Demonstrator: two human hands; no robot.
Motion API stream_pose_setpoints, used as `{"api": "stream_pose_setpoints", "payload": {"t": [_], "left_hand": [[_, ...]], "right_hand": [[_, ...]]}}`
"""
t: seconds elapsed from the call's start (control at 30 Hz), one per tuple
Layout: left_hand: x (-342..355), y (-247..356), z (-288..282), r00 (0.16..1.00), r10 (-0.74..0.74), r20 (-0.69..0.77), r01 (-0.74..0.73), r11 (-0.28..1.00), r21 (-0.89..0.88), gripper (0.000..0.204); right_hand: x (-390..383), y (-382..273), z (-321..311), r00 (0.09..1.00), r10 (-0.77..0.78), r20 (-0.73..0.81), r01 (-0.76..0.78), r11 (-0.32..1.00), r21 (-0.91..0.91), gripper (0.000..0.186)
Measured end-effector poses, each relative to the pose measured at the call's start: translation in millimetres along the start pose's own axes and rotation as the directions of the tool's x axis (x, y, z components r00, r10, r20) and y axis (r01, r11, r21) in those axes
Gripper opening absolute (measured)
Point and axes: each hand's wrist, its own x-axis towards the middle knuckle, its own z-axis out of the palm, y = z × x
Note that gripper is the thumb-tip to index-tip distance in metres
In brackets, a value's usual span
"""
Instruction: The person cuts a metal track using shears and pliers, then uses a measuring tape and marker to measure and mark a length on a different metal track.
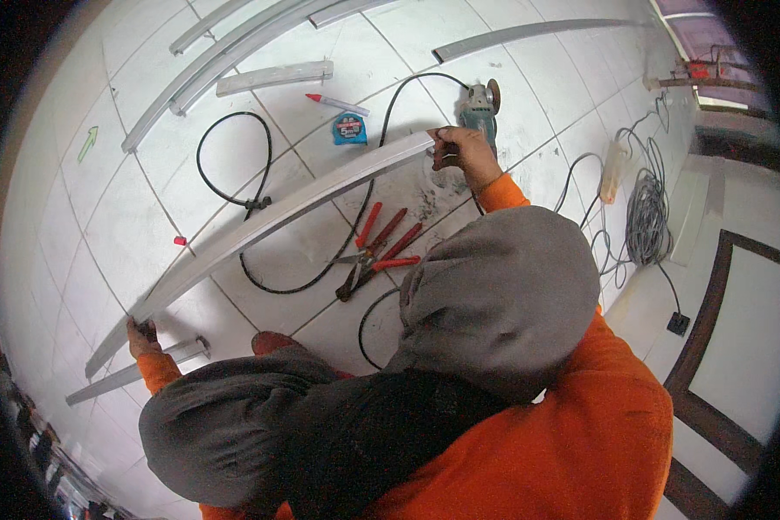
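In the head view, your left hand [143, 336] at the lower left of the frame curls around the edge of the long metal channel [273, 212], a little short of its end; your thumb is partly hidden. Your right hand [464, 156], right of upper centre, pinches the other end between thumb and fingers. The channel slants across the frame between them, above the tiled floor [52, 251]; you cannot tell whether its lower-left end touches.

The angle grinder [478, 113] lies just beyond your right hand, so a backward swing could knock your knuckles against its body or disc. The black cord [257, 204] loops below the channel and might snag a dropped end. The red-handled pliers [377, 251] near centre could catch it too. With the right end only pinched, a twist may slip it loose, and a raw edge could cut your fingers.
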Motion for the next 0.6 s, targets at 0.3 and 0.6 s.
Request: {"api": "stream_pose_setpoints", "payload": {"t": [0.3,0.6], "left_hand": [[52.3,18.8,-34.1,0.982,0.189,-0.015,-0.180,0.952,0.249,0.031],[44.0,18.8,-15.3,0.991,-0.130,-0.022,0.067,0.641,-0.764,0.035]], "right_hand": [[2.9,-49.5,9.0,0.995,-0.072,0.070,0.068,0.996,0.056,0.035],[-11.1,-76.1,29.8,0.963,-0.268,0.031,0.268,0.963,-0.024,0.041]]}}
